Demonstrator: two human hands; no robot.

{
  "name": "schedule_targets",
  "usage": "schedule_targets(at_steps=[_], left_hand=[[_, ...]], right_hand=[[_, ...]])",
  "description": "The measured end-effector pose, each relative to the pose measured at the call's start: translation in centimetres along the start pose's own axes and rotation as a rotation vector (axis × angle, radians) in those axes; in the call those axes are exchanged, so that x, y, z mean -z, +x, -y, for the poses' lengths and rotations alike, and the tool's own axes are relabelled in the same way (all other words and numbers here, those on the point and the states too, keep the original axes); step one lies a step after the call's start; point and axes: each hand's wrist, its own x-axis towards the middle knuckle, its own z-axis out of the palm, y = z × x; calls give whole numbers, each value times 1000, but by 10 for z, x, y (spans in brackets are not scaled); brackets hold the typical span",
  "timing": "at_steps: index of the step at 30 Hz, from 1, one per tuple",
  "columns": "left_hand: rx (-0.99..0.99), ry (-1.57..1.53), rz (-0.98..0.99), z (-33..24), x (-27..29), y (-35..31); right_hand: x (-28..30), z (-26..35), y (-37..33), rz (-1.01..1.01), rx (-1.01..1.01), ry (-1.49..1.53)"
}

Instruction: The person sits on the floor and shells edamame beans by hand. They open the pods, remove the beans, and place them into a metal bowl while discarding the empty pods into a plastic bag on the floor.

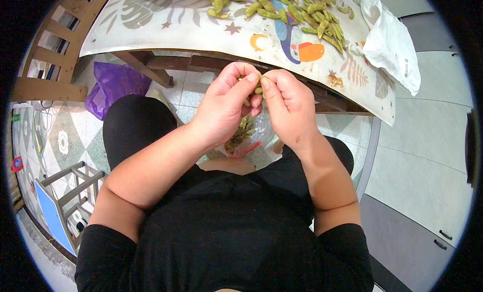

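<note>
Between both thumbs and fingertips I pinch a green soybean pod [260, 77], just off the table's near edge. My left hand [225, 102] is closed around its end of the pod, with a few shelled beans [259, 91] showing by its curled fingers. My right hand [291, 102] grips the other end, thumb and forefinger pressed together. Below them, between my knees, a clear plastic bag [262, 127] holds empty pods [243, 132]. A heap of whole soybean pods [312, 15] lies on the patterned table cover [201, 30], beyond my hands.
A white cloth-like bag [392, 45] hangs over the table's right corner. On the tiled floor at left lies a purple plastic bag [113, 86]. Left of me are a wooden slatted chair [50, 88] and a tipped blue-topped stool [55, 211]. Grey cabinets [422, 131] stand at right.
</note>
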Motion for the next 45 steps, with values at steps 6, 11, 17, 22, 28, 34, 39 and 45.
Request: schedule_targets(at_steps=[6, 11, 17, 22, 28, 34, 39, 45], left_hand=[[-2, -74, -38, 2, 0, 4], [40, -90, -30, 3, 7, 4], [59, 45, -7, 9, 5, 4], [79, -30, -19, 6, 3, 5], [52, -85, -44, -4, 3, 6], [191, -55, -63, -4, 0, 5], [210, 68, -50, 4, -3, 5], [270, 64, -21, 11, 6, 5]], right_hand=[[-4, -5, 1, -54, -43, 255], [0, 9, 1, -94, -52, 261], [0, 0, 0, -118, -27, 232], [14, -1, 2, -192, -85, 155], [59, 13, -2, 170, -191, -131], [70, 16, 0, 204, -74, -288], [76, 9, 21, -349, 81, -528], [78, 1, 52, -537, 54, -914]])
